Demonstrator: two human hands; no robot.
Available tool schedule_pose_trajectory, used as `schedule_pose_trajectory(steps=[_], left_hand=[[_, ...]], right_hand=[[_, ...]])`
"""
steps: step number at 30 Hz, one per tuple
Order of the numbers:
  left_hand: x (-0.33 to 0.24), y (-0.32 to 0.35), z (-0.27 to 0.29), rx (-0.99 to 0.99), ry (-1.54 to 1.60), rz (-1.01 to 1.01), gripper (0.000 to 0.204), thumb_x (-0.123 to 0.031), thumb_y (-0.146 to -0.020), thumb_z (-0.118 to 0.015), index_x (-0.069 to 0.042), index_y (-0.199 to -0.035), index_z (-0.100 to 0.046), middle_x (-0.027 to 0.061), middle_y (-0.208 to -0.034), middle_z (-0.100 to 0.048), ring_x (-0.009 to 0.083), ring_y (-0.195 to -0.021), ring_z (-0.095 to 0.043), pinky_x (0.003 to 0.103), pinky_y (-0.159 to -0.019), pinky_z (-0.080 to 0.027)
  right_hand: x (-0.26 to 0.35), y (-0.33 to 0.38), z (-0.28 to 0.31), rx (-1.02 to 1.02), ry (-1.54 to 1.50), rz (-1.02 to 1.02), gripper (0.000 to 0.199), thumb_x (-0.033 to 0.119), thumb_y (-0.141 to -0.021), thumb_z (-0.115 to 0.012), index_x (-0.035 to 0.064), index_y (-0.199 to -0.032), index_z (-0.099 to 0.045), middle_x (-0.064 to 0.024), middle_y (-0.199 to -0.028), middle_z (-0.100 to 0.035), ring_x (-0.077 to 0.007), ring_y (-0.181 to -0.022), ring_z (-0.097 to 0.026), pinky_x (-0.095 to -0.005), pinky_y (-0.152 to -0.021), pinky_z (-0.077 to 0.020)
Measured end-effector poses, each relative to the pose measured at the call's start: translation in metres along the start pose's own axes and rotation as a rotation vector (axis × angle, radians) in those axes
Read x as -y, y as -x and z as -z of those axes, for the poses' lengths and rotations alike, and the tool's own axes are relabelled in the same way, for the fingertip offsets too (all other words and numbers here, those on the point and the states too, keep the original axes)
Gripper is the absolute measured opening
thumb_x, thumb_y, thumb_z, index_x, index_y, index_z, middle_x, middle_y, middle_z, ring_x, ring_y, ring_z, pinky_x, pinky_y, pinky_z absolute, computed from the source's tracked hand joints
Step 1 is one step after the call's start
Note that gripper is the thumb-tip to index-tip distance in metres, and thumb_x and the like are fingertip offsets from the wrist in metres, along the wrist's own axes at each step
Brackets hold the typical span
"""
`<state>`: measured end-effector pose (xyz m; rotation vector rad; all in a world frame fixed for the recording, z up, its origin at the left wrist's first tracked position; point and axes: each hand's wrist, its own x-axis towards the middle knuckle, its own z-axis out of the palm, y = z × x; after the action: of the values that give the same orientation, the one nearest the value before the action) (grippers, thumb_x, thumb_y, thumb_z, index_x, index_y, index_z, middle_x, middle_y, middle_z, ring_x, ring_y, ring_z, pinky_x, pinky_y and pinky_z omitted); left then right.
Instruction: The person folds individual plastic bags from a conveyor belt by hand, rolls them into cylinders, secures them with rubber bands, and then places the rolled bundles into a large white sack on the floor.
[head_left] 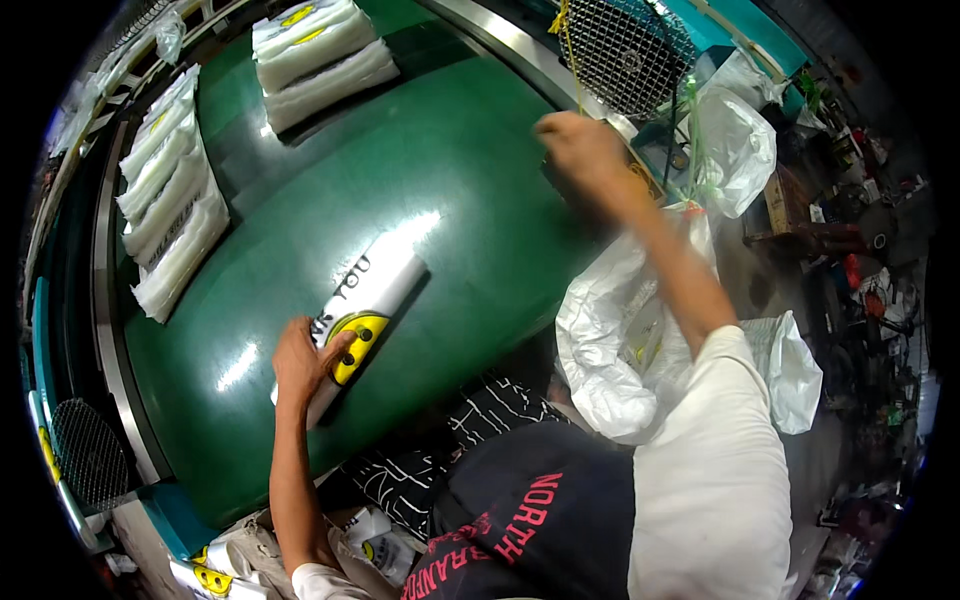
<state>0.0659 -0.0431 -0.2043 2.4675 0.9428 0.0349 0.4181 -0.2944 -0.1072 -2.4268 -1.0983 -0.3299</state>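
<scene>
My left hand [303, 360] presses on the near end of a folded stack of white plastic bags [375, 290] with a yellow round print, lying on the green table [440, 170]. My right hand [580, 150] is stretched out to the table's far right edge, fingers closed near a yellow string [570, 45] that hangs by a wire mesh guard [630, 50]. Whether it grips the string is blurred.
More stacks of white bags lie along the left edge [170, 190] and at the top [320, 60] of the table. A large white sack [610, 340] hangs open at the right side. Clear plastic bags [735, 140] hang beyond. Clutter covers the floor at right.
</scene>
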Motion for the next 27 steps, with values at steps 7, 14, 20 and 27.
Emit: schedule_pose_trajectory(steps=[7, 14, 20, 27], left_hand=[[-0.045, 0.048, -0.009, 0.139, 0.717, 0.236, 0.041, -0.035, -0.077, -0.072, 0.005, -0.085, -0.065, 0.0070, -0.070, -0.065, 0.0135, -0.060, -0.061, 0.029, -0.054, -0.048], [-0.071, 0.083, 0.006, 0.217, 1.347, 0.088, 0.049, -0.037, -0.080, -0.072, 0.002, -0.106, -0.057, 0.0089, -0.095, -0.066, 0.0159, -0.079, -0.065, 0.029, -0.072, -0.054], [-0.126, 0.073, 0.001, 0.148, 1.508, -0.110, 0.042, -0.032, -0.084, -0.069, 0.000, -0.108, -0.056, 0.0080, -0.098, -0.066, 0.0155, -0.085, -0.064, 0.030, -0.077, -0.053], [-0.166, 0.085, -0.016, 0.184, 1.378, 0.053, 0.048, -0.023, -0.088, -0.063, -0.002, -0.126, -0.042, 0.0091, -0.114, -0.058, 0.0190, -0.102, -0.057, 0.035, -0.091, -0.046]], right_hand=[[-0.119, 0.033, 0.002, -0.135, 0.063, -0.159, 0.024, 0.031, -0.079, -0.066, 0.0134, -0.095, -0.070, -0.0112, -0.092, -0.068, -0.0318, -0.083, -0.064, -0.0418, -0.072, -0.0507], [-0.092, 0.017, 0.025, -0.048, -0.001, -0.120, 0.020, 0.028, -0.076, -0.067, 0.0131, -0.088, -0.071, -0.0098, -0.088, -0.068, -0.0300, -0.082, -0.065, -0.0405, -0.073, -0.0514], [-0.080, 0.039, 0.047, -0.164, -0.132, 0.007, 0.019, 0.023, -0.073, -0.067, 0.0063, -0.082, -0.071, -0.0098, -0.101, -0.068, -0.0250, -0.088, -0.066, -0.0351, -0.075, -0.0518], [0.086, 0.100, 0.037, 0.170, -0.557, 0.433, 0.009, 0.010, -0.073, -0.067, 0.0074, -0.082, -0.065, -0.0037, -0.107, -0.066, -0.0240, -0.095, -0.061, -0.0332, -0.082, -0.0482]])
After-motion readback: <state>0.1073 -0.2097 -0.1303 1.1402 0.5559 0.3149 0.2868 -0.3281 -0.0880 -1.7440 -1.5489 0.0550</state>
